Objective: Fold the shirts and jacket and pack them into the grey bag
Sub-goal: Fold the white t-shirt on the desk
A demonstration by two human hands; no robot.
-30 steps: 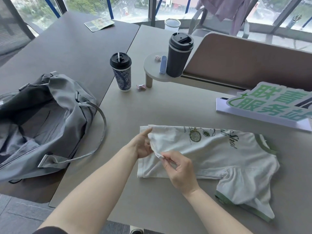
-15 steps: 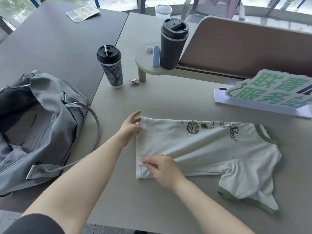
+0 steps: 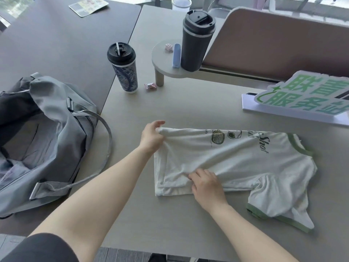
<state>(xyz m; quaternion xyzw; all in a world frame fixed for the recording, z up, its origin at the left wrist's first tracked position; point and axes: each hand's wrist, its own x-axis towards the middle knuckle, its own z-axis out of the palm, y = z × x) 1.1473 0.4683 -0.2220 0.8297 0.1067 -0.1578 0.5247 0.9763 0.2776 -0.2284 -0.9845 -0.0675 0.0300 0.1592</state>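
Far left we've got the grey bag slumped open across the seam where the dark table meets our lighter worktop, its strap looping out toward the middle. A printed card sits way back on that dark table.

Moving right, a patterned cup with a black lid stands near the worktop's left edge, and a wrapped candy lies just beside it. Behind that there's a little raised shelf on a stubby leg, carrying another small candy, a light blue stick-shaped thing and a tall black tumbler. A white cup peeks in at the top edge.

In the middle, the white shirt with green trim lies flat on the worktop, well apart from the bag, collar end pointing right and one sleeve flopped toward us. Our left hand has its fingers curled around the far hem corner, lifting it a bit. Our right hand pinches a fold of the cloth along the near side, knuckles up, so we can't see exactly how the fingertips sit.

Right of the shirt, a green and white sign with big characters stands on the worktop, and a brown panel rises behind it. Nothing lies between the shirt and the bag except the strap.
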